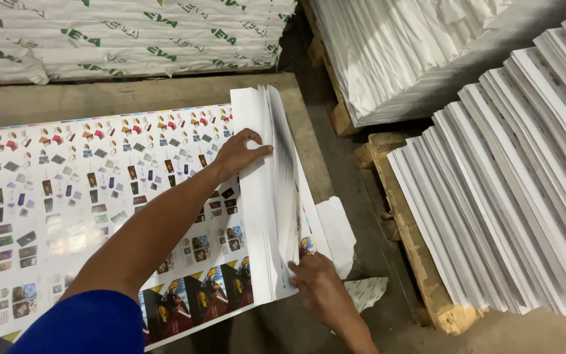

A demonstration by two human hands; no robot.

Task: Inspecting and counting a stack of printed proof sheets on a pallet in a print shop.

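While both hands curl its edge, glossy printed sheet stack (99, 190) fans white.

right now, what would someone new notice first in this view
Most eye-catching is the big printed sheet stack covered in small colourful pictures, filling the left. At its right edge the left hand pinches a curled-up bundle of sheets, while the right hand lifts its near corner. To the right, fanned stacks of white paper rest on a wooden pallet.
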